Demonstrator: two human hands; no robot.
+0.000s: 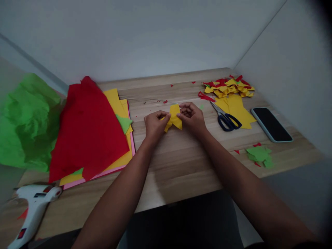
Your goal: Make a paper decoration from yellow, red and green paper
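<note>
Between my two hands, just above the middle of the table, is a yellow paper cutout with pointed lobes, partly covered by my fingers. My left hand pinches its left side between thumb and fingers. On the other side, my right hand grips the right edge, thumb on the front and fingers curled behind. Closest to the right hand lie dark-handled scissors, blades slightly apart, beside flat yellow paper pieces. Thin wires lie on the table behind the hands.
Red crepe paper covers yellow and pink sheets at left, next to crumpled green paper. A white glue gun lies front left. At right are a pile of red and yellow cutouts, a phone and green scraps.
</note>
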